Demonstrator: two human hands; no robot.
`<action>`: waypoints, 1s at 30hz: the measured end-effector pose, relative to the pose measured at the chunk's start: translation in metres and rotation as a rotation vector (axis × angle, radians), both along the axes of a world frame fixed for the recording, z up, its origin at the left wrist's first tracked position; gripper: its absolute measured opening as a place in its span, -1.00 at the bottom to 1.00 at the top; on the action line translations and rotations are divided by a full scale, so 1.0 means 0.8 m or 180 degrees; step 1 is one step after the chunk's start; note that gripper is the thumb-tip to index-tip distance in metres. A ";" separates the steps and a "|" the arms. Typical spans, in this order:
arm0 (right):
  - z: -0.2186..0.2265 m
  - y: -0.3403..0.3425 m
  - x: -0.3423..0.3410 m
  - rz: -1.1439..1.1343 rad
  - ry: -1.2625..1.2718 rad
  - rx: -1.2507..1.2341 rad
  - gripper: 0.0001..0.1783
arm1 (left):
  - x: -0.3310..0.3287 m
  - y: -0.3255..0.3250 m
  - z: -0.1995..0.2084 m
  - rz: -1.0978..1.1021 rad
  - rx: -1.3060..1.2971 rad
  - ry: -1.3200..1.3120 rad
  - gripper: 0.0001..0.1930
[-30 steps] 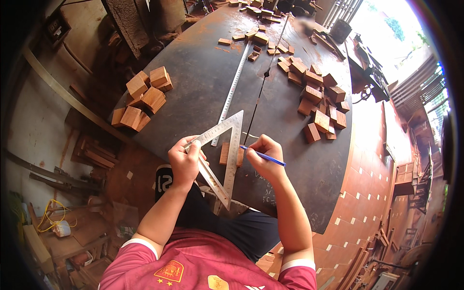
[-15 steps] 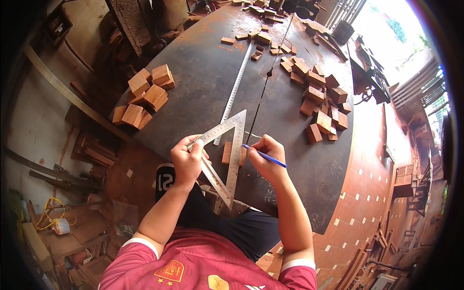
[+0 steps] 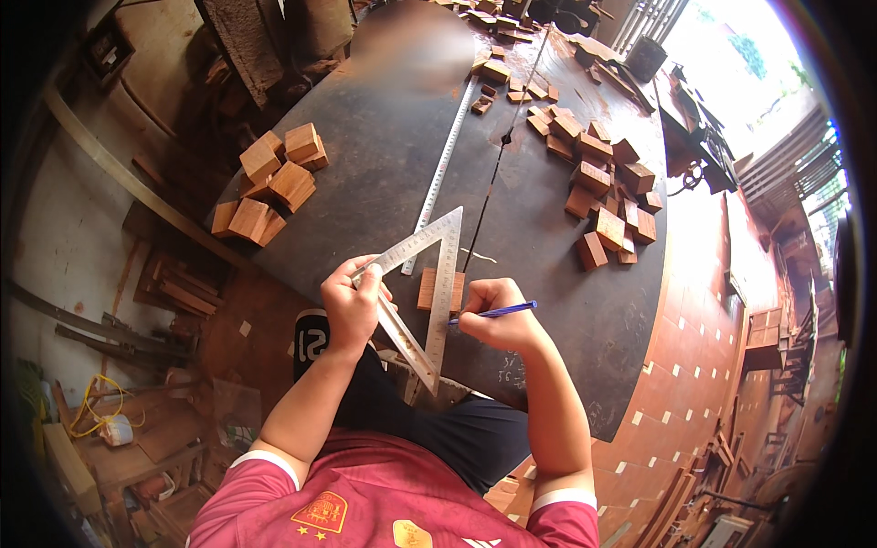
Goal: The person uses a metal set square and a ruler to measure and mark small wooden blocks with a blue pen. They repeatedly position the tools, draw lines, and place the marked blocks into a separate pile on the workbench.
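My left hand (image 3: 353, 306) is closed on the left corner of a metal triangle square (image 3: 444, 274). One arm of the square lies across a small wooden block (image 3: 427, 289) near the front of the dark table. In my right hand (image 3: 498, 315) is a blue pen (image 3: 513, 309), its tip low beside the square's right edge, just below the block. Whether the tip touches a surface I cannot tell. A steel ruler (image 3: 445, 164) lies lengthwise on the table, its near end by the square.
On the table (image 3: 365, 164), wooden blocks are heaped at the left (image 3: 274, 178) and a larger pile of blocks (image 3: 607, 187) lies at the right. More small pieces lie at the far end. A dark slot (image 3: 493, 183) runs along the tabletop. A blurred patch covers the far left edge.
My right hand has brought the pen tip down along the square's edge, toward me, and the pen now lies flatter. The left hand and square have barely moved. A blurred patch has appeared at the far edge.
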State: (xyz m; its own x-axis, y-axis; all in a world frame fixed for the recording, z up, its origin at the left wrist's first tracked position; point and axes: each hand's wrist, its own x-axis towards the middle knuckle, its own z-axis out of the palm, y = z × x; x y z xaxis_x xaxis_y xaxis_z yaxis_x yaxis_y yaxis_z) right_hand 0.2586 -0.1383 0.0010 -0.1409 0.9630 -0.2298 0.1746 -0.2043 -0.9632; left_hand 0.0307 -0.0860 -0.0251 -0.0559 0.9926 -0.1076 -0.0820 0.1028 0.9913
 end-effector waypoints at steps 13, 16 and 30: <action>-0.017 0.010 0.002 -0.1678 0.0554 0.1014 -0.75 | -0.110 0.082 0.012 0.0190 0.0080 0.0031 -0.75; -0.020 0.008 -0.004 -0.1491 0.0360 0.1079 -0.66 | -0.127 0.098 0.000 0.0165 0.0139 0.0397 -0.71; -0.015 0.000 -0.009 -0.1583 -0.0260 0.1470 -0.62 | -0.029 0.001 0.040 -0.1432 0.2294 0.2605 -0.14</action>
State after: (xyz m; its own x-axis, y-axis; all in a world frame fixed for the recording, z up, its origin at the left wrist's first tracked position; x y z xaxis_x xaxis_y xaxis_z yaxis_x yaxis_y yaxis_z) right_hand 0.2510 -0.1382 -0.0111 0.3441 0.9106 0.2290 0.2422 0.1496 -0.9586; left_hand 0.0077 -0.0854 0.0070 0.5227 0.7574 0.3913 0.5060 -0.6450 0.5727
